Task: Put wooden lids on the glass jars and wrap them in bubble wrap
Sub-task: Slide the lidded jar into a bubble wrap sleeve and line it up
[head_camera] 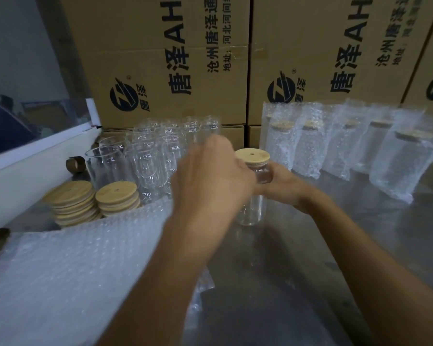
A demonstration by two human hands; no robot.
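The right hand (283,182) grips the lidded jar (254,193) near its top, mid-table; the left hand (210,176) covers its side, grip hidden.

2 bare forearms, left hand (210,178) and right hand (283,186), no sleeves, rings or gloves.

We see a dim, even indoor light with soft glare on the bench (360,245) — the left hand (210,181) smeared by motion blur, the cartons (160,58) bowed by wide-angle distortion.
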